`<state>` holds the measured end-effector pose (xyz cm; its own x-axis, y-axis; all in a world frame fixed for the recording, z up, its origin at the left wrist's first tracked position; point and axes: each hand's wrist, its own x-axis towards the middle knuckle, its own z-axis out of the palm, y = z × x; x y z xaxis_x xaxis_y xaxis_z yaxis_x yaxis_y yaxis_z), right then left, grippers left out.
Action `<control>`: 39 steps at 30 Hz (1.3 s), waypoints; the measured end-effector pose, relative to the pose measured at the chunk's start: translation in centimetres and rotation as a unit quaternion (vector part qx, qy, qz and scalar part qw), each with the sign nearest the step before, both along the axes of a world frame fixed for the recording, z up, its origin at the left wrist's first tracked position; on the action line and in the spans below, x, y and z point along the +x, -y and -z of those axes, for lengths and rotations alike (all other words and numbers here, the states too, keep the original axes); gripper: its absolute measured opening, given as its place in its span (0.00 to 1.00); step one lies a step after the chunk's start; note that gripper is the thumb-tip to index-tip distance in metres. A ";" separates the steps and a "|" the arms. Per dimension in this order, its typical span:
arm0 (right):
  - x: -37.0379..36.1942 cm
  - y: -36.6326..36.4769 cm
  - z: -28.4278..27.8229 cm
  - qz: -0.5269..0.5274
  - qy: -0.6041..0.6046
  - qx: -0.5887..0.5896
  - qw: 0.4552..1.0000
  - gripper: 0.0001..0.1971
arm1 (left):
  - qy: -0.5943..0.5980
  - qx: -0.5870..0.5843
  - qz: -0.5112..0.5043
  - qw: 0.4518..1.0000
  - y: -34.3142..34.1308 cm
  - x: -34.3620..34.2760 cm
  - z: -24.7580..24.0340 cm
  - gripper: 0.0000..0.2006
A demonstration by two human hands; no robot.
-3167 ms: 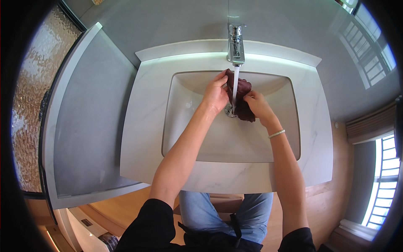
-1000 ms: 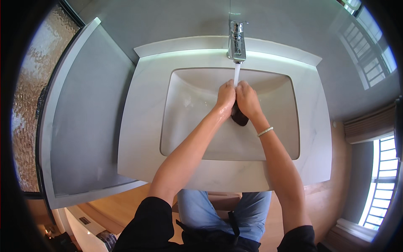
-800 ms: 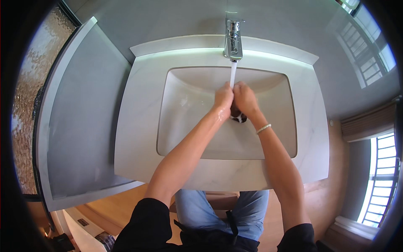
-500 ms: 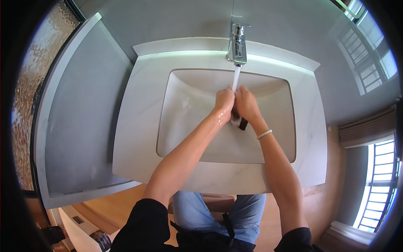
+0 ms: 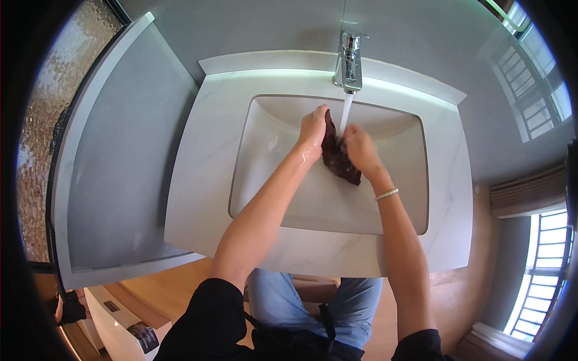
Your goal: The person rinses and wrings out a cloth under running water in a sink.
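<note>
A wet, dark brown cloth [image 5: 339,157] hangs spread between my hands, low in the white sink basin [image 5: 277,198]. My left hand [image 5: 312,129] grips its upper left edge, with foam or water drops on the wrist. On the cloth's right side my right hand [image 5: 360,149], slightly blurred, is closed against it with the fingers curled. Water [image 5: 346,113] runs from the chrome faucet [image 5: 349,66] down between my hands, and its stream meets the cloth near my right fingers. I cannot make out what kind of garment or rag the cloth is.
A pale marbled countertop [image 5: 198,180] surrounds the basin, with a low backsplash [image 5: 271,59] behind. To the left stands a grey panel [image 5: 129,156] with a light frame. A barred window [image 5: 542,271] is at the lower right.
My hands have moved apart, the left one to the left and up. The cloth, earlier bunched and mostly hidden between them, is now spread open. The view has shifted slightly.
</note>
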<state>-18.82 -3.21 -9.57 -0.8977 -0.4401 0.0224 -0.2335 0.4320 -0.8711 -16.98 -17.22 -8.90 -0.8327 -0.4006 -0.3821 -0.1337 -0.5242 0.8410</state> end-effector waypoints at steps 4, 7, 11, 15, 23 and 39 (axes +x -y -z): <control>-1.1 -1.8 -1.4 0.168 0.061 -0.172 0.969 0.10 | 0.054 -0.051 0.027 0.997 1.5 -0.1 -0.6 0.16; -1.0 -3.2 -2.1 0.165 0.253 -0.343 0.889 0.06 | -0.010 -0.100 0.007 0.995 2.0 -0.1 -0.2 0.16; -1.6 -4.5 -3.0 0.109 0.273 -0.443 0.847 0.06 | -0.110 -0.190 0.011 0.975 2.7 -0.1 0.3 0.15; -2.0 -5.9 -3.8 0.048 0.287 -0.393 0.872 0.12 | -0.081 -0.489 0.029 0.868 5.7 -0.5 1.4 0.12; -2.7 -7.4 -3.5 0.090 -0.025 0.031 0.995 0.13 | 0.053 -0.599 0.139 0.787 5.8 1.6 -1.2 0.26; -3.3 -6.7 -1.6 0.042 -0.179 -0.076 0.980 0.17 | -0.150 -0.662 0.154 0.718 6.5 1.6 -0.7 0.20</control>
